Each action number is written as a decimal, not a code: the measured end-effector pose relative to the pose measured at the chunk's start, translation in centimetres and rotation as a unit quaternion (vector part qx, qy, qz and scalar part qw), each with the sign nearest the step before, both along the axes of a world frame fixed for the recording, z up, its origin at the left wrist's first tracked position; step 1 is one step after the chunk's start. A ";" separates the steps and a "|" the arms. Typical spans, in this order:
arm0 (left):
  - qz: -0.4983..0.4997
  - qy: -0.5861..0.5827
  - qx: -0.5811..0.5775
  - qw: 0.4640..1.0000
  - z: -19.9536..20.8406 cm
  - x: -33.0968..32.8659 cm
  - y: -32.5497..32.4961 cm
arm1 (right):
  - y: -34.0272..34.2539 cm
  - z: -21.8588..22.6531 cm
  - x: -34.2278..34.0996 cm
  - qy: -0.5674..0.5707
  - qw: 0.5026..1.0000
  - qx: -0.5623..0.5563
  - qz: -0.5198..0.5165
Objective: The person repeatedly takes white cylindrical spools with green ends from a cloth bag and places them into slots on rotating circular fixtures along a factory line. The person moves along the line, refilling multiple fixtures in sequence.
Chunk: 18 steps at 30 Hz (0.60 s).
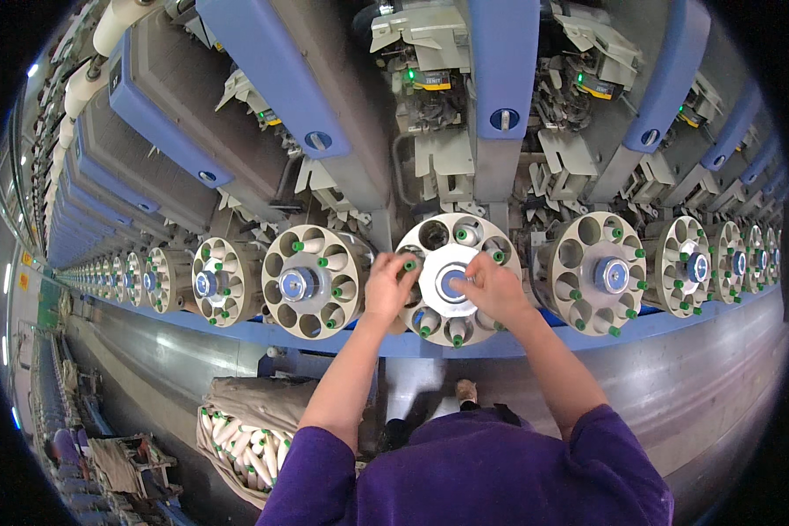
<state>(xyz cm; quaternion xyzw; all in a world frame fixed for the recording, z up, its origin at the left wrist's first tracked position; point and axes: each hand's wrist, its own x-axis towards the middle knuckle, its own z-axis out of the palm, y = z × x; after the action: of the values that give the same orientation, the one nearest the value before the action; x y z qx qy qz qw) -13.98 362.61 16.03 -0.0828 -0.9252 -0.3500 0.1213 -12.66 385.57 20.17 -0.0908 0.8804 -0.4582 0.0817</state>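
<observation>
The left hand [391, 286] pinches a green-tipped bobbin [409, 265] at the left of a round cream magazine [450, 225]; the right hand [494, 289], grip unclear, overlaps its round blue hub [452, 281]. Here, blue-grey machines [505, 57] line a glossy grey floor [666, 373].

Big blue panels [505, 61] stand in a long row. The near ones have a round blue knob [504, 120] low down. Between them, a small green light [411, 75] glows next to a yellow label [434, 81]. The grey floor [666, 373] is shiny. Far left, there are long white lamps [5, 351]. Brown cloth [114, 465] lies at the lower left.
</observation>
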 end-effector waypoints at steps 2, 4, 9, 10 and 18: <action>0.022 0.085 0.069 0.994 2.0 -0.1 0.4 | -1.1 0.5 -0.2 -0.048 0.994 -0.083 -0.059; 0.017 0.046 0.365 0.930 4.8 0.4 1.0 | -2.9 1.7 -0.1 0.145 0.982 -0.116 -0.022; 0.042 0.044 0.701 0.711 12.2 1.3 1.7 | -8.3 5.3 0.9 0.069 0.980 -0.103 0.154; 0.042 -0.007 0.711 0.702 13.7 1.8 0.2 | -8.7 5.8 1.0 -0.022 0.965 -0.159 0.206; -0.040 0.088 0.876 0.473 20.6 9.0 -11.0 | -8.1 6.1 1.3 -0.332 0.829 -0.168 0.418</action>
<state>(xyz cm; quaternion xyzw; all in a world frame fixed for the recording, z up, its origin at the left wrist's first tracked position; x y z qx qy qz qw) -4.94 351.65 36.65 -0.0003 -0.1166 -0.9734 0.1974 -11.38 377.42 26.31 -0.3054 0.5877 -0.5233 0.5362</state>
